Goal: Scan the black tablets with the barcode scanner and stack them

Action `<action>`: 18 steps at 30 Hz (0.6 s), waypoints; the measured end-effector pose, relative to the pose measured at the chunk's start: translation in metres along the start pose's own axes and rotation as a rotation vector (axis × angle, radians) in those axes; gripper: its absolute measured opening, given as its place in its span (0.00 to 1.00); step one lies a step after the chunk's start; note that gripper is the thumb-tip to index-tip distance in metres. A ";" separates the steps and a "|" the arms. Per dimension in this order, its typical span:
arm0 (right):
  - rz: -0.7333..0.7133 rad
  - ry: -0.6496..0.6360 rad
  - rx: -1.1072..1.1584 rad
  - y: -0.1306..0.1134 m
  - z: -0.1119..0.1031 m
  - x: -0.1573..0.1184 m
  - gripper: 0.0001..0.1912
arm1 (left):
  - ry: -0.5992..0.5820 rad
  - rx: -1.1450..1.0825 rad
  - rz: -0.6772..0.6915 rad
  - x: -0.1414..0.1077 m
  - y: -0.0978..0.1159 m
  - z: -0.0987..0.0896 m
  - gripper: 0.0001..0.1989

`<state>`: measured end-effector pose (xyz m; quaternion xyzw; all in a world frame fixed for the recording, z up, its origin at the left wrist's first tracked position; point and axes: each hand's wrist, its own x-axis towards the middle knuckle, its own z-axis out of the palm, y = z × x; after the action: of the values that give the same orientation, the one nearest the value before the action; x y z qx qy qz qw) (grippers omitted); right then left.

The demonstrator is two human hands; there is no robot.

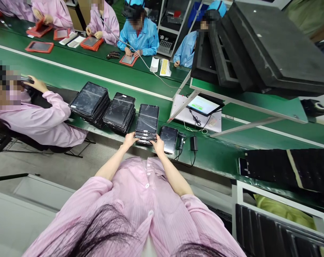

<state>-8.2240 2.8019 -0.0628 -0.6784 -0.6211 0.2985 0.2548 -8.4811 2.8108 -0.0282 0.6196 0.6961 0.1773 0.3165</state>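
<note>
Between my two hands is a short stack of black tablets (148, 119) at the front edge of the green bench. My left hand (130, 140) grips its near left corner, and my right hand (158, 144) grips the near right corner. Thumbs and fingers press on the sides of the stack. Just right of it lies another tablet (169, 138), screen up. Two taller tablet stacks stand on the left, a nearer one (120, 111) and a farther one (90, 100).
A handheld scanner (181, 141) and a power adapter (194, 143) lie to the right. Behind them a lit screen (203, 104) sits under a shelf (247, 98) loaded with black foam trays (282, 39). A co-worker (41, 117) sits at left; others work across the bench.
</note>
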 end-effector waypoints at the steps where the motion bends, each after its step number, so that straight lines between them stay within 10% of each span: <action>1: -0.011 0.012 -0.001 0.001 0.001 0.000 0.41 | 0.005 -0.017 -0.004 0.000 -0.001 0.001 0.16; 7: -0.048 0.054 0.060 0.010 0.013 -0.008 0.38 | 0.051 -0.150 0.052 -0.005 -0.016 0.013 0.23; 11: -0.087 0.018 0.076 0.011 0.022 -0.010 0.54 | 0.023 -0.199 0.102 -0.011 -0.027 0.021 0.40; 18: -0.041 -0.033 0.097 0.015 0.020 -0.009 0.54 | -0.051 -0.074 0.033 -0.008 -0.022 0.017 0.20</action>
<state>-8.2284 2.7906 -0.0867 -0.6476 -0.6237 0.3341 0.2829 -8.4865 2.7963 -0.0531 0.6231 0.6704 0.1922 0.3540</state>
